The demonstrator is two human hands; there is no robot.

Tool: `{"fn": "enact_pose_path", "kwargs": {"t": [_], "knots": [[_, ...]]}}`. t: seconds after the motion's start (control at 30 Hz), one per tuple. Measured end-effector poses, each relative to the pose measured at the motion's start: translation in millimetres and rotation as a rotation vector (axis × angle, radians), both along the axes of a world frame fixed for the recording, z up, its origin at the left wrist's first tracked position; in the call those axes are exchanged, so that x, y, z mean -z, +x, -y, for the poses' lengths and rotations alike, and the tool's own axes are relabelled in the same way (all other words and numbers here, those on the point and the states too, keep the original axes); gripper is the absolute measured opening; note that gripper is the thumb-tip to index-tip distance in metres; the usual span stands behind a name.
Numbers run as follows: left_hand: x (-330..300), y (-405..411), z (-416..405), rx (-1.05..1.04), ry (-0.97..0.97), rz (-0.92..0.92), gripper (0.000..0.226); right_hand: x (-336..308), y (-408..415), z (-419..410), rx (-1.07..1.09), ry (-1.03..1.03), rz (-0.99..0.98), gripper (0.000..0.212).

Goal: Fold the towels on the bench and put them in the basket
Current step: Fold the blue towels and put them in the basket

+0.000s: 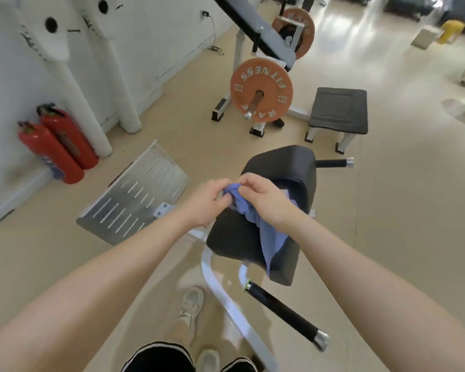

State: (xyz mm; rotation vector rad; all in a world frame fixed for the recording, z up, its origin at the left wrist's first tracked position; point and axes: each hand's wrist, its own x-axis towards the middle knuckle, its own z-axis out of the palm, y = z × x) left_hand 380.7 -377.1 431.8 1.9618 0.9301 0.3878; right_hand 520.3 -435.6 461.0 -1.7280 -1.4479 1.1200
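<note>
Between both hands (208,201) (266,198), blue towel (269,237).

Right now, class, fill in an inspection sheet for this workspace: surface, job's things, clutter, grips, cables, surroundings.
Surface: black padded bench, white frame.
Job's things: blue towel, bunched, hanging onto the bench; no basket seen.
Clutter: nothing seen on the bench.
Grips: left hand and right hand both pinch the towel's top.
Cables: black cord from a wall socket.
Surroundings: two red fire extinguishers, orange weight plate, metal footplate, black step.

Fire extinguishers (57,147), weight plate (261,92), stool (338,110)
</note>
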Motion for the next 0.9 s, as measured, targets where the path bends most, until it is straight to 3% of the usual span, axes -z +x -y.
{"fn": "enact_pose_path", "kwargs": {"t": [0.1,0.2,0.3,0.43,0.57,0.67,0.8,0.9], "knots": [[-1.6,-71.2,19.4,-0.315,-0.024,0.043,0.033,-2.2,-54.7,-10.7,-0.114,0.041,0.009,0.016],[2.7,-148.1,47.1,-0.541,0.006,0.005,0.019,1.1,-117.1,-10.9,-0.376,-0.005,-0.018,0.023],[2.5,-209.2,75.6,-0.632,-0.016,-0.075,0.012,7.6,-176.6,-8.0,-0.542,-0.014,-0.014,0.019],[-19.5,-274.9,107.0,-0.768,0.034,-0.110,0.016,14.5,-258.3,-7.2,-0.586,0.160,0.139,0.006],[-42.6,-347.6,150.7,-0.907,0.079,-0.097,0.014,-0.7,-350.8,16.9,-0.723,0.231,0.185,0.014],[-50.0,-403.6,189.4,-1.018,0.092,-0.112,0.016,-11.8,-413.6,46.1,-0.869,0.330,0.165,0.003],[-51.8,-485.2,249.1,-1.137,0.088,-0.078,0.023,-13.8,-501.0,89.3,-0.935,0.442,0.178,0.011],[-46.8,-542.6,282.0,-1.149,0.045,-0.132,0.015,-5.1,-563.1,116.6,-0.961,0.536,0.246,0.012]]}}
